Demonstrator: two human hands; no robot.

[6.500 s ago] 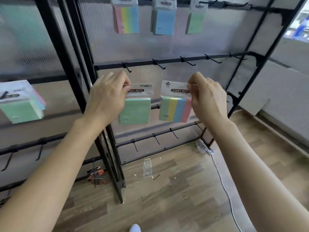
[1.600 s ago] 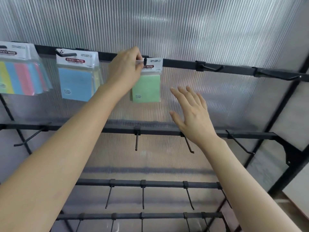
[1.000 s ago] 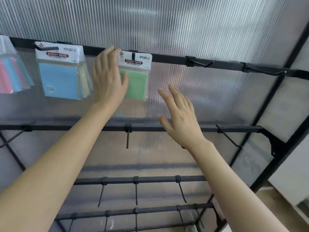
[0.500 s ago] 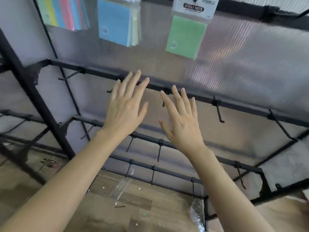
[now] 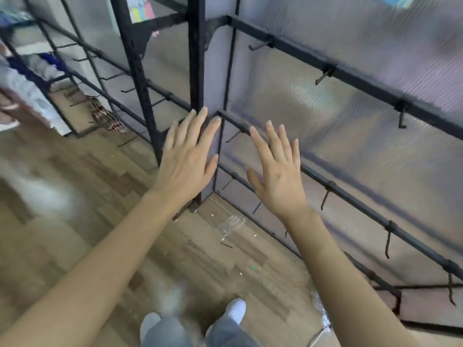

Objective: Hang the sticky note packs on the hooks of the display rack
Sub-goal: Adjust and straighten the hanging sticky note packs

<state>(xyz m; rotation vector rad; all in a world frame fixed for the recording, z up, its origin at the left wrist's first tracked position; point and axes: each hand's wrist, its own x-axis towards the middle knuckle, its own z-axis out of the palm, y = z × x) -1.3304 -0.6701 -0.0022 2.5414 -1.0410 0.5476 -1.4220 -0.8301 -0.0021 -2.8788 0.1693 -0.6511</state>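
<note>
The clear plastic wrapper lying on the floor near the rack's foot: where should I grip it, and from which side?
Probably pinch one edge of the wrapper, coming straight down from above with the open, empty right hand. It looks thin and lies flat on the floor, so only an edge gives any purchase.

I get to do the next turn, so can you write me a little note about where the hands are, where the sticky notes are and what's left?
Left hand: open, empty, fingers spread.
Right hand: open, empty.
Sticky note packs: none held; one multicoloured pack shows blurred at the top.
Display rack: hooks in view, like this hook, are bare.
Done: cannot tell from here.
Left: fetch more packs, hang them on bare hooks.
</note>
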